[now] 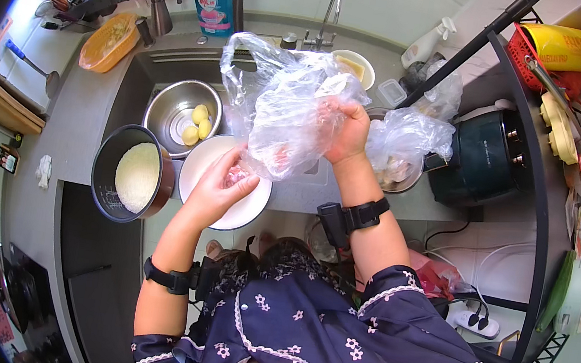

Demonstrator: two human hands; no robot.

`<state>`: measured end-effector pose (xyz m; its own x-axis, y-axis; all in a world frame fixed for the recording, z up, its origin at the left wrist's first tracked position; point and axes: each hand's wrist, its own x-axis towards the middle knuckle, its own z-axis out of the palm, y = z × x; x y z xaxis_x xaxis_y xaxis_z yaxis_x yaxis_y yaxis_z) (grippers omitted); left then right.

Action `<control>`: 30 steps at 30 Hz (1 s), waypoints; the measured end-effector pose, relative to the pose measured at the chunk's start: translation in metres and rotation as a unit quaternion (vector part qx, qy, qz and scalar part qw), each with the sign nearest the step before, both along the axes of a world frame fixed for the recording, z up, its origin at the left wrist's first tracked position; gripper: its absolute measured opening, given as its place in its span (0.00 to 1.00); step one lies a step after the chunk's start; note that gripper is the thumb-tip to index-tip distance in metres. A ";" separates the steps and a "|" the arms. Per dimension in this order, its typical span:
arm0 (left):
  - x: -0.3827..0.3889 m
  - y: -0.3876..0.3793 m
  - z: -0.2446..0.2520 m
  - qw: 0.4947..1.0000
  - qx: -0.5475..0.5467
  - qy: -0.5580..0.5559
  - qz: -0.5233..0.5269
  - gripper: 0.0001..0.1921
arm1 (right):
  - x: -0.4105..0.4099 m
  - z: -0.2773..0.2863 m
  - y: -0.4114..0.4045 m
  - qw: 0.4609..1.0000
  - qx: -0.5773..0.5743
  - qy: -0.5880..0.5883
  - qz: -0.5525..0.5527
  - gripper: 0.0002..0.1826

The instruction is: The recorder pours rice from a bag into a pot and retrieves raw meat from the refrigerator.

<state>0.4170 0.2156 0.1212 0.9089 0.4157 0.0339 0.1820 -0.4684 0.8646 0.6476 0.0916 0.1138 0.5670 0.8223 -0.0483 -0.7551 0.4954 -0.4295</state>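
My right hand (350, 131) holds up a crumpled clear plastic bag (293, 104), its fingers partly hidden behind the film. Just over a white bowl with a dark rim (194, 190), my left hand (223, 186) is curved around what looks like pinkish raw meat (236, 175) in the bag's lower part; the film and fingers hide how firmly it is held. Left of the white bowl stands a dark inner pot (101, 171) of white rice (137, 177). Behind it, a steel bowl (159, 107) holds several peeled potatoes (191, 136).
A sink (141, 71) with a tall faucet (161, 13) lies ahead, beside a blue soap bottle (214, 3). An orange basket (109, 44) stands at the left. On the right are another plastic bag (414, 135) over a bowl, a dark green appliance (480, 158) and a black rack frame (540, 244).
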 end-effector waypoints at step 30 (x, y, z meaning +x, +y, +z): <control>-0.008 0.028 -0.005 0.917 -0.369 -0.118 0.097 0.18 | -0.056 0.000 -0.006 0.625 -0.287 -0.716 -0.122 0.30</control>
